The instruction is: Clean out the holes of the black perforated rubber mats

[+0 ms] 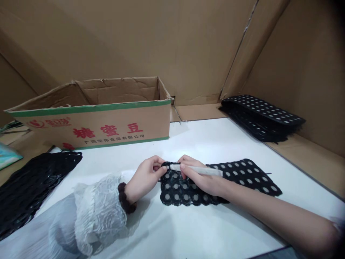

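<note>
Tabletop (205, 140), left hand (143, 175) pinching sheet (180, 191), right hand (201, 180) holding tool (208, 171)

1. Brown cardboard walls (188, 43) are enclosing a smooth white tabletop (199, 230), looking like a small workshop booth.
2. A long brown cardboard box with green edges and red Chinese lettering (118, 118) is standing open.
3. Black sheets with pale round dots (264, 111) are lying stacked at the right; a left hand (145, 176) and a right hand (201, 180) are handling a similar dotted sheet (239, 174).

black sheet (185, 192) with grey dots, green-edged brown box (156, 122) with red lettering, white tabletop (153, 230)
</note>
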### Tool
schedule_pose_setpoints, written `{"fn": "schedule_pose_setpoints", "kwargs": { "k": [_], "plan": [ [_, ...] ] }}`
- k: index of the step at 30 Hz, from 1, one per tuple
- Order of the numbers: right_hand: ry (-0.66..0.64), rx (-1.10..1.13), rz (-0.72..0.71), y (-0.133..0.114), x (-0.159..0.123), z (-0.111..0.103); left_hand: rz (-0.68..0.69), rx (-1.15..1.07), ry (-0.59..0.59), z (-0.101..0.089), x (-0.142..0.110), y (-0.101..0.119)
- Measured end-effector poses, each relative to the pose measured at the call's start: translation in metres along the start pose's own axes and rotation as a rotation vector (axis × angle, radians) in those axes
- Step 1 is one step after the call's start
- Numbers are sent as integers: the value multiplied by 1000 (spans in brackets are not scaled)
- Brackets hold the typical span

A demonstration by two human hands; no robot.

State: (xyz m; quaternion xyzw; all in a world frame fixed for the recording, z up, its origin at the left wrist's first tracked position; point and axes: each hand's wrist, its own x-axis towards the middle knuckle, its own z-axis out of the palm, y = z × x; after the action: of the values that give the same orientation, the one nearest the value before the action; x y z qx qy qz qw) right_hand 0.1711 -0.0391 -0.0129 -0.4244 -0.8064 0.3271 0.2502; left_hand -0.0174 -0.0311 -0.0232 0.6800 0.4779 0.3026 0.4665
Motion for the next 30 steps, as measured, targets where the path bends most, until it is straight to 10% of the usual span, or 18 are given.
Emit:
{"fn": "schedule_pose_setpoints", "kwargs": {
  "k": [14,30],
  "plan": [
    [107,-731,-104,0,14,21,1,202,176,8,1,4],
    [88,-303,-164,9,16,1,9,85,121,6,3,2]
  ]
}}
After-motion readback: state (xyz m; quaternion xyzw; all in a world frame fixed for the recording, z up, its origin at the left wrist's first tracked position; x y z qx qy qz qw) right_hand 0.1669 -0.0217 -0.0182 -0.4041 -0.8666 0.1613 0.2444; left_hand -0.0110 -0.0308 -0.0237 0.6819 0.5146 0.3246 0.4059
